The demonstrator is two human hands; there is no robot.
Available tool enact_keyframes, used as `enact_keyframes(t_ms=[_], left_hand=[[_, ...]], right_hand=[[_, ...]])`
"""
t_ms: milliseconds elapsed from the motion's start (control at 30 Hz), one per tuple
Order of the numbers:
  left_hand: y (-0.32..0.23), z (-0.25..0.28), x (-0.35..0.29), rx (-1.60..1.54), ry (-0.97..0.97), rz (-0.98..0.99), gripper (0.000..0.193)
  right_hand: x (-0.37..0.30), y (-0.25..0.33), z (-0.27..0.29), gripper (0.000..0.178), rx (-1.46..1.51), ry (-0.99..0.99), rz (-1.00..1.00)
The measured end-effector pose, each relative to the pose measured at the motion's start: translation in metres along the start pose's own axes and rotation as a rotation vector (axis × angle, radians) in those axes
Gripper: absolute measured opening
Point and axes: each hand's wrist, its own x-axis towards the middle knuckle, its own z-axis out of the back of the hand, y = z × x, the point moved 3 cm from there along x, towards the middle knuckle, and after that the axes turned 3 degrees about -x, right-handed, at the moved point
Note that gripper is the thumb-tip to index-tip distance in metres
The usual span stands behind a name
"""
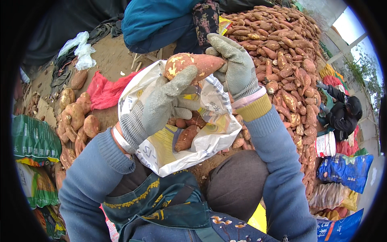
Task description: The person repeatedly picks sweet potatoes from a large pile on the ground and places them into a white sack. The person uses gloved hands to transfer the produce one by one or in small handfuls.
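Note:
A large reddish sweet potato (197,65) with pale yellow patches is held between my two gloved hands, above an open white sack (169,161). My left hand (167,101) grips its patchy left end from below, the thumb along its side. My right hand (238,64) closes its fingers on the tapered right end. Both gloves are grey and dirt-stained. Inside the sack lie several more sweet potatoes, one of them a smaller sweet potato (186,138) near the front. The sack's mouth is spread wide, its rim partly hidden by my left hand.
A big sweet potato heap (290,72) rises on the right. Several large tubers (74,115) and a red mesh bag (107,89) lie left. A person in a blue jacket (157,22) is close ahead; another person (344,115) sits far right by a white bucket (325,144).

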Motion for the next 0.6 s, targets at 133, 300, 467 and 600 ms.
enact_keyframes(t_ms=[133,300,467,600], left_hand=[[0.002,0.012,0.011,-0.284,0.058,-0.116,0.061],[0.003,0.032,0.022,-0.002,0.045,-0.145,0.057],[-0.008,0.033,0.015,0.043,-0.012,-0.209,0.058],[-0.002,0.040,0.011,0.642,-0.151,-0.196,0.062]], right_hand=[[-0.016,0.001,-0.011,0.029,-0.002,0.038,-0.103],[-0.030,0.024,-0.003,0.032,-0.132,0.236,-0.081],[-0.084,0.066,0.089,0.038,-0.073,-0.020,0.233],[-0.225,0.053,0.170,0.039,-0.083,-0.310,0.007]])
